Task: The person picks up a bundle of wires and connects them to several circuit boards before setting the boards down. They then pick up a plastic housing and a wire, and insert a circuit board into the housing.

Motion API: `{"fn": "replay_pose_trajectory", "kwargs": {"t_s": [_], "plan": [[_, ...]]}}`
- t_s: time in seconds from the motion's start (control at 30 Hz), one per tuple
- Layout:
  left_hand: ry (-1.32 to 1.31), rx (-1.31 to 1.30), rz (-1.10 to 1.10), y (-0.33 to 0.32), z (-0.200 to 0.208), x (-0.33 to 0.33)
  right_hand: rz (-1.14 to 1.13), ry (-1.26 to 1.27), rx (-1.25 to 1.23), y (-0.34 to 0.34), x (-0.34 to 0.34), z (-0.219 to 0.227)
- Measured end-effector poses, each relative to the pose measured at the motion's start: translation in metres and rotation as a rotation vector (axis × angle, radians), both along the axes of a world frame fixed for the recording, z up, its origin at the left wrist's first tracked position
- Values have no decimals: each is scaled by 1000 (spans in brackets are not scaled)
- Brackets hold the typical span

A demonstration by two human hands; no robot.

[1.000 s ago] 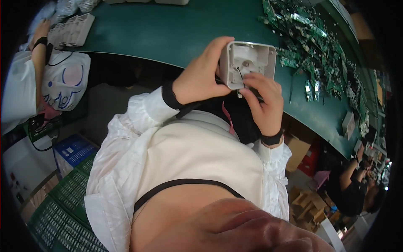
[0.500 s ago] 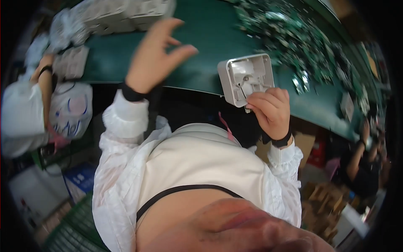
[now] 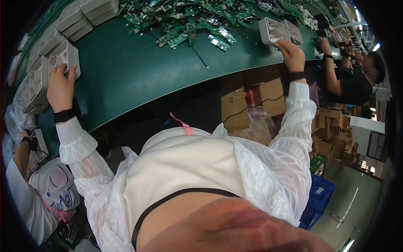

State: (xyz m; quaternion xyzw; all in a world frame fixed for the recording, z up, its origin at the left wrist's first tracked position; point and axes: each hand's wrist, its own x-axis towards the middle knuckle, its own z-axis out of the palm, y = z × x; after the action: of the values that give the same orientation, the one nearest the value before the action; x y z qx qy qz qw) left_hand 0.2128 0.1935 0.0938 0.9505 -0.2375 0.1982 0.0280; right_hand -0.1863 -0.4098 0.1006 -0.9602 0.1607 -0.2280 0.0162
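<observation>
Arms spread wide over a green work table (image 3: 138, 71), a person in a white smock works both ends of it. The right hand (image 3: 289, 54) closes its fingers on a pale grey square plastic housing (image 3: 273, 31) at the far right table edge, open face up and toward the camera; being square, it shows no clear long axis. The left hand (image 3: 61, 86) rests fingers bent on one pale grey housing in a stack (image 3: 63, 56) at the left; a firm grip cannot be confirmed. Perched near the edge, the right housing could tip off, or nudge the scattered green circuit boards (image 3: 189, 25).
</observation>
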Motion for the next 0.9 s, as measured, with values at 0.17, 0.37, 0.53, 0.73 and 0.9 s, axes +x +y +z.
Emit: {"fn": "replay_pose_trajectory", "kwargs": {"t_s": [0.17, 0.37, 0.53, 0.73, 0.9], "plan": [[-39, 44, 46, 4, 2, -4, -97, 73, 33, -61, 14, -19], [-59, 24, 38, 11, 2, -7, -124, 131, 31, -99, 10, -32], [-64, -124, -42, 3, 21, -54, -127, 112, -27, -139, -7, -50], [245, -444, -324, -8, 32, -117, -295, 360, -132, -173, -21, -40], [353, -464, -376, -21, 21, -163, -315, 102, -286, -105, 26, -33]]}}
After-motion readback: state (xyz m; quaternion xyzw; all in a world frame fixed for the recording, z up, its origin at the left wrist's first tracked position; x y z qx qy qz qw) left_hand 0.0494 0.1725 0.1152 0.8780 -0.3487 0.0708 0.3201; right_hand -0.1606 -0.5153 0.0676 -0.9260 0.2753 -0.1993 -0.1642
